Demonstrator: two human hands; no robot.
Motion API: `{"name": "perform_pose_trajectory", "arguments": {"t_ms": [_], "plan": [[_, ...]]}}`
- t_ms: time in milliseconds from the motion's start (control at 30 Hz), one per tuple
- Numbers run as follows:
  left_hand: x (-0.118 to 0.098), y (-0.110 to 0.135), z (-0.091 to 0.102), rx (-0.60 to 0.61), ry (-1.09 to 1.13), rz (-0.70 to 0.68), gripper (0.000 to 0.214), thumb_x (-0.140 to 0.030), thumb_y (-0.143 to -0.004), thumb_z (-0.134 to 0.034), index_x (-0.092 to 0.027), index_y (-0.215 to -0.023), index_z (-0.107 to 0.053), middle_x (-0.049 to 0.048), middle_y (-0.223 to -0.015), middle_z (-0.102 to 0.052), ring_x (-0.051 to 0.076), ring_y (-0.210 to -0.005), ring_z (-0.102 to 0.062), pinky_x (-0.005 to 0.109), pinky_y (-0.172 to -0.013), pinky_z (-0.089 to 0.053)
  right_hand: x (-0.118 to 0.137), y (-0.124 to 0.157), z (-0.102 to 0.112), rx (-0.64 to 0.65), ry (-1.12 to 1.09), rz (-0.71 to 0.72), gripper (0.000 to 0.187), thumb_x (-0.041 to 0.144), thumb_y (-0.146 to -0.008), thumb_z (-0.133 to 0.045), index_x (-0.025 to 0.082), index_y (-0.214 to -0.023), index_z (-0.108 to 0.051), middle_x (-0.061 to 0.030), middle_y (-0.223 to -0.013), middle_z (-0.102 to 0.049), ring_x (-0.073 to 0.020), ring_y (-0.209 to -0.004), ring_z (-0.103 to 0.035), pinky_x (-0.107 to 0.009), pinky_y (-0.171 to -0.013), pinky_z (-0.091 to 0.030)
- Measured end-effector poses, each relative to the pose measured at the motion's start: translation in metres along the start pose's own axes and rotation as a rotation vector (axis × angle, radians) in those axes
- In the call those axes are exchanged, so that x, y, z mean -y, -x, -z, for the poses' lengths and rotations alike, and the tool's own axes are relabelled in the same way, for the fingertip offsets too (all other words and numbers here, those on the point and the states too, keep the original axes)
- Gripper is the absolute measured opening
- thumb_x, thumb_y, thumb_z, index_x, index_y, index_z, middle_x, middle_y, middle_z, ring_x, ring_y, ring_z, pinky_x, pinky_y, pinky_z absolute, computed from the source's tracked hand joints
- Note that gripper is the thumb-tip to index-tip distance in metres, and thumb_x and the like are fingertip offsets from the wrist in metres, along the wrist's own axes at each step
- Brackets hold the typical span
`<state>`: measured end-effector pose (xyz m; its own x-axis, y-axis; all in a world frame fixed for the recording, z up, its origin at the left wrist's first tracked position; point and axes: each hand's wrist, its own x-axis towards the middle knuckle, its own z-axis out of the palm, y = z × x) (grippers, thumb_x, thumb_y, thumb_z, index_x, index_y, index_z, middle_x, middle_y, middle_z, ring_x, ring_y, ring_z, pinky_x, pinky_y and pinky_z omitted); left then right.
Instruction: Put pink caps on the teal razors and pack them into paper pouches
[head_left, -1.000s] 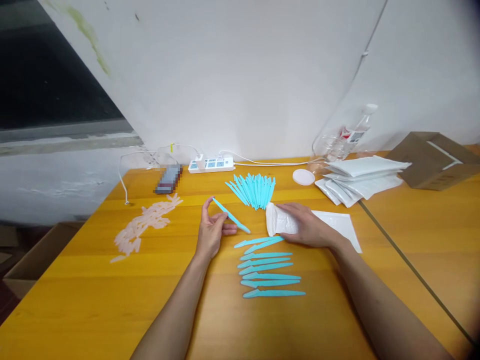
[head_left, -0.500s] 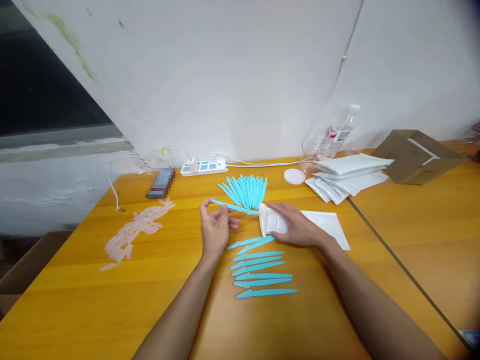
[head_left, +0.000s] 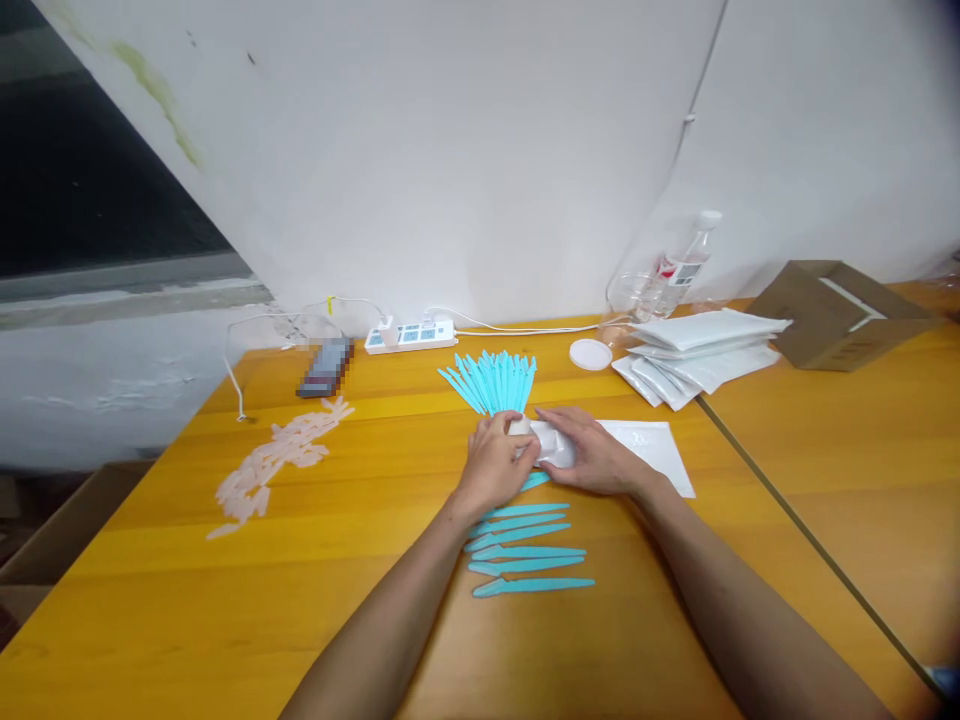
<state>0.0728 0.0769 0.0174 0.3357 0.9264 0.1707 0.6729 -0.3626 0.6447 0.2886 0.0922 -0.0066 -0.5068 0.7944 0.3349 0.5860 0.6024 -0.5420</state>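
Observation:
My left hand (head_left: 496,462) is curled at the open mouth of a white padded bag (head_left: 645,450) that lies flat on the yellow table (head_left: 300,600). My right hand (head_left: 589,452) presses on the bag's bunched mouth and holds it. The blue plastic stick that my left hand carried is hidden now, between the fingers or inside the bag. A row of several blue sticks (head_left: 525,555) lies just below both hands. A fan-shaped heap of more blue sticks (head_left: 495,380) lies just behind them.
Pale pink pieces (head_left: 274,460) are scattered at the left. A power strip (head_left: 409,333), a blurred dark object (head_left: 325,367), a white lid (head_left: 590,353), a water bottle (head_left: 679,265), a stack of white bags (head_left: 701,355) and a cardboard box (head_left: 840,310) line the back.
My left hand has moved right with the blue stick to the bag's mouth, and the stick is out of sight. My right hand stays on the bag.

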Motion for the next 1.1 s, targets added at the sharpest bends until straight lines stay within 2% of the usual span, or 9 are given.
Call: {"name": "perform_pose_trajectory", "arguments": {"t_ms": [100,200,300,400,567,700,867,1000,1100], "plan": [[0.007,0.007,0.018,0.161,-0.002,0.017,0.029,-0.038,-0.095,-0.053,-0.028,-0.097,-0.08,0.004,-0.1,-0.075,0.02,-0.092,-0.067,0.031,-0.082,-0.049,-0.009,0.007,0.006,0.096,0.071,-0.112,0.09,0.052,-0.076,-0.075,0.027,-0.153,-0.037,-0.0139,-0.149,-0.049,-0.0352,-0.137,-0.044,-0.057,-0.113,-0.035],[0.01,0.013,0.023,0.288,-0.104,0.028,0.019,-0.032,-0.087,-0.062,-0.03,-0.089,-0.081,0.0011,-0.089,-0.076,0.02,-0.08,-0.068,0.028,-0.072,-0.047,-0.016,0.01,0.01,0.15,0.103,-0.177,0.085,0.055,-0.077,-0.073,0.024,-0.151,-0.044,-0.0156,-0.147,-0.051,-0.0361,-0.137,-0.045,-0.057,-0.113,-0.035],[0.008,0.017,0.022,0.277,-0.144,0.008,0.018,-0.024,-0.083,-0.062,-0.028,-0.086,-0.08,0.0021,-0.094,-0.076,0.021,-0.086,-0.069,0.029,-0.075,-0.048,-0.018,0.011,0.012,0.126,0.099,-0.188,0.072,0.051,-0.082,-0.068,0.024,-0.147,-0.049,-0.0142,-0.143,-0.055,-0.0336,-0.134,-0.049,-0.054,-0.113,-0.036],[0.009,0.019,0.03,0.272,-0.051,-0.025,0.017,-0.023,-0.086,-0.06,-0.025,-0.084,-0.077,0.0026,-0.09,-0.075,0.02,-0.085,-0.068,0.029,-0.077,-0.048,-0.015,0.012,0.015,0.126,0.086,-0.206,0.075,0.052,-0.083,-0.067,0.024,-0.149,-0.045,-0.013,-0.148,-0.051,-0.0322,-0.138,-0.045,-0.052,-0.116,-0.034],[0.026,0.021,0.063,-0.017,0.434,0.136,0.034,-0.034,-0.09,-0.062,-0.023,-0.123,-0.064,0.0014,-0.093,-0.067,0.013,-0.074,-0.068,0.027,-0.072,-0.054,-0.011,0.014,0.021,0.227,0.106,-0.266,0.109,0.061,-0.068,-0.078,0.025,-0.158,-0.029,-0.0155,-0.156,-0.041,-0.0386,-0.143,-0.037,-0.059,-0.117,-0.027],[0.037,0.015,0.066,-0.219,0.829,0.301,0.063,-0.044,-0.083,-0.072,-0.023,-0.137,-0.049,-0.0004,-0.095,-0.061,0.012,-0.067,-0.071,0.028,-0.067,-0.061,-0.009,0.011,0.02,0.18,0.115,-0.227,0.084,0.05,-0.08,-0.07,0.027,-0.154,-0.039,-0.0136,-0.147,-0.052,-0.0355,-0.135,-0.048,-0.056,-0.113,-0.035],[0.03,0.005,0.043,-0.392,0.944,0.346,0.074,-0.044,-0.082,-0.075,-0.023,-0.144,-0.04,-0.0011,-0.088,-0.067,0.013,-0.068,-0.073,0.028,-0.068,-0.063,-0.002,0.008,0.013,0.065,0.052,-0.121,0.077,0.042,-0.082,-0.068,0.028,-0.152,-0.039,-0.0107,-0.145,-0.054,-0.0316,-0.133,-0.051,-0.051,-0.112,-0.039],[0.021,-0.001,0.031,-0.456,0.902,0.307,0.062,-0.042,-0.085,-0.073,-0.02,-0.138,-0.05,0.0009,-0.089,-0.068,0.015,-0.073,-0.074,0.03,-0.073,-0.063,0.001,0.007,0.008,0.04,0.021,-0.077,0.075,0.041,-0.083,-0.068,0.029,-0.151,-0.038,-0.0102,-0.145,-0.055,-0.0306,-0.132,-0.051,-0.051,-0.111,-0.039],[0.018,-0.003,0.023,-0.511,0.859,0.296,0.069,-0.041,-0.086,-0.072,-0.022,-0.145,-0.042,0.0018,-0.092,-0.07,0.015,-0.075,-0.074,0.03,-0.075,-0.063,0.0,0.006,0.006,0.03,0.014,-0.071,0.074,0.041,-0.083,-0.069,0.029,-0.15,-0.039,-0.0101,-0.142,-0.057,-0.0308,-0.13,-0.053,-0.051,-0.109,-0.042]]}}
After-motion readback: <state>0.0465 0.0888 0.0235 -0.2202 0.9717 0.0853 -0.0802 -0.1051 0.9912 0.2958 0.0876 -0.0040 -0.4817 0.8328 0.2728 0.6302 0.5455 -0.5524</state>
